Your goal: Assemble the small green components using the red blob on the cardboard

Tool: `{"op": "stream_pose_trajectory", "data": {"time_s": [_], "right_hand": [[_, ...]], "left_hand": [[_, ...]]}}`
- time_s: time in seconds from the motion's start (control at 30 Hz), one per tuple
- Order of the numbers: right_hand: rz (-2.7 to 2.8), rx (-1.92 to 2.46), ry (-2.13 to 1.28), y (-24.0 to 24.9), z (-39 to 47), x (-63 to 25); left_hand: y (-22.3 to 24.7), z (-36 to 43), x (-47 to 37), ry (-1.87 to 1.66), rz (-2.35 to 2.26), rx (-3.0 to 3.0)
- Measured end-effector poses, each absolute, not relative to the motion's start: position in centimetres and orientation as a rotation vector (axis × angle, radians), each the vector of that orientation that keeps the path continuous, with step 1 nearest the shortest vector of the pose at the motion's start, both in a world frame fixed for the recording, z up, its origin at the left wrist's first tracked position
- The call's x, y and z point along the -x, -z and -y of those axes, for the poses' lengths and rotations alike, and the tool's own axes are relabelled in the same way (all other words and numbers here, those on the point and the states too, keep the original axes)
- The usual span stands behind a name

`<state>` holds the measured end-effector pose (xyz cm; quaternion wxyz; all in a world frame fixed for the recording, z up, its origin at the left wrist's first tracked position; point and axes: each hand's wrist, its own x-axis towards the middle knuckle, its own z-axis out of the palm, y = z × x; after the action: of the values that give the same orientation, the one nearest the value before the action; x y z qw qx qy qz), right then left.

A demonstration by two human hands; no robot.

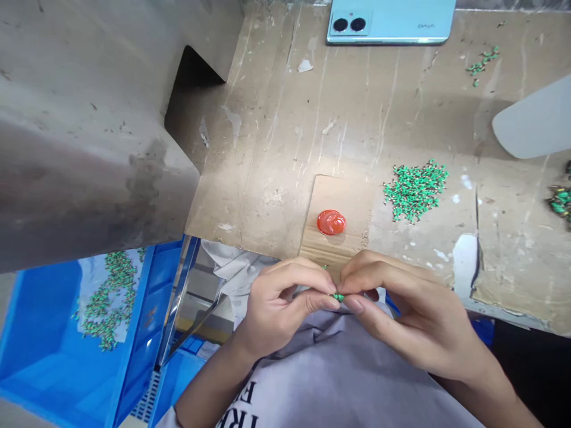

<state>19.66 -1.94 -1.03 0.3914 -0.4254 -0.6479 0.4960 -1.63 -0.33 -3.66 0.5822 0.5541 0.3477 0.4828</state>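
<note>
My left hand and my right hand meet at the near edge of the bench. Between their fingertips is one small green part, pinched from both sides; its exact kind is too small to make out. Just beyond the hands, a small red dish with a glossy surface sits on a piece of wooden board. To the right of the board lies a loose pile of similar small green parts with brownish, metallic-looking ends.
A pale blue phone lies at the bench's far edge. A large metal housing stands at left, above a blue bin holding more green parts on a white sheet. A white rounded object is at right, near a few scattered green parts.
</note>
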Motion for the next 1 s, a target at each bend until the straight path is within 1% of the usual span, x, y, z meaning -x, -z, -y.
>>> {"op": "stream_pose_trajectory", "data": {"time_s": [0.5, 0.83, 1.0], "right_hand": [[1.528, 1.164, -1.364, 1.0, 3.0, -19.1], [1.489, 1.05, -1.396, 1.0, 3.1, -18.9], [1.591, 0.983, -1.262, 1.2, 2.7, -19.3]], "left_hand": [[4.8, 0.3, 1.7, -1.278, -0.687, -1.379], [5.1, 0.1, 2.0, -1.388, -0.616, -1.582], [4.8, 0.2, 1.8, -1.348, -0.657, -1.519]]}}
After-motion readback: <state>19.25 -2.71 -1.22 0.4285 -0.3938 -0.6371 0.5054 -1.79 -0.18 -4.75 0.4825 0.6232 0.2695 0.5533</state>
